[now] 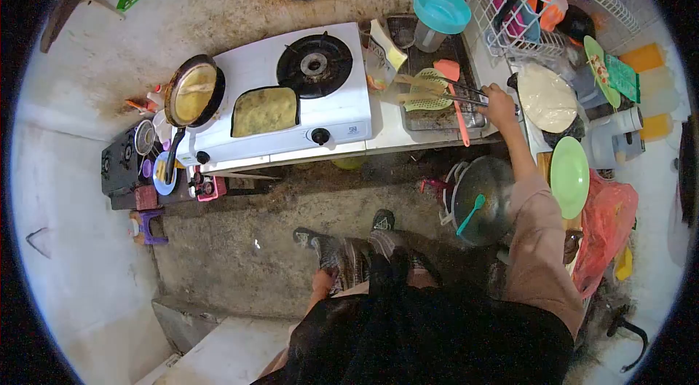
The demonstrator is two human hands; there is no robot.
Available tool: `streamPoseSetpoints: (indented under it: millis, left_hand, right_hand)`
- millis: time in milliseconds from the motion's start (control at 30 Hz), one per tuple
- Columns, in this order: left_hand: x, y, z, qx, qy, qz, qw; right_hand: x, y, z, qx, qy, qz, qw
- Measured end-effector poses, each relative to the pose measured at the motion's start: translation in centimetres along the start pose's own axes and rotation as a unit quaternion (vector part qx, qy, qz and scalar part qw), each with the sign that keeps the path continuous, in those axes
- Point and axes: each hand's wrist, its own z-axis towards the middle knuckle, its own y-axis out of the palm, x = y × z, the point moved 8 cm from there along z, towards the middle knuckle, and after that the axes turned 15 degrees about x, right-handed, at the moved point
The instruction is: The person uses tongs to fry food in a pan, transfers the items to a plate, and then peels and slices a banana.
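My right hand (499, 107) is closed around the handle end of long tongs (466, 93), with metal arms and wood-coloured tips. The tongs reach left over a metal tray (437, 120) on the counter. Beneath them lie a yellow-green slotted skimmer (428, 92) and an orange spatula (461, 117). My left hand (322, 281) hangs low beside my patterned trousers, far from the counter; its fingers are too small and partly hidden to read. On the white gas stove (255, 137), a dark frying pan (194, 92) holds something pale yellow, perhaps batter or oil.
A square griddle cloth-like piece (265, 112) lies on the stove beside the bare burner (314, 64). A turquoise bowl (442, 10) tops a container at the back. Below right stands a large pot (483, 199) with a teal spoon. A green plate (569, 177) and red plastic bag (604, 232) lie at right.
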Motion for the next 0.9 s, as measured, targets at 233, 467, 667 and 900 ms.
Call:
streamPoseSetpoints:
  millis: [233, 467, 667, 900]
  left_hand:
    - [-0.3, -1.3, -1.5, 0.053, -0.04, -0.046, 0.997]
    - [0.1, -1.3, -2.0, 0.093, -0.005, -0.111, 0.989]
    - [1.4, -3.8, -3.5, 0.134, -0.015, -0.1, 0.986]
    - [0.3, -2.2, -2.5, 0.124, -0.011, -0.123, 0.985]
  right_hand:
    - [-0.6, 1.1, 4.2, -0.061, -0.025, -0.03, 0.997]
    - [-1.7, -0.2, 5.3, -0.043, -0.093, -0.051, 0.994]
    - [-1.0, -0.6, 4.1, -0.011, -0.114, -0.031, 0.993]
    - [-0.5, 0.1, 2.3, -0.037, -0.078, -0.032, 0.996]
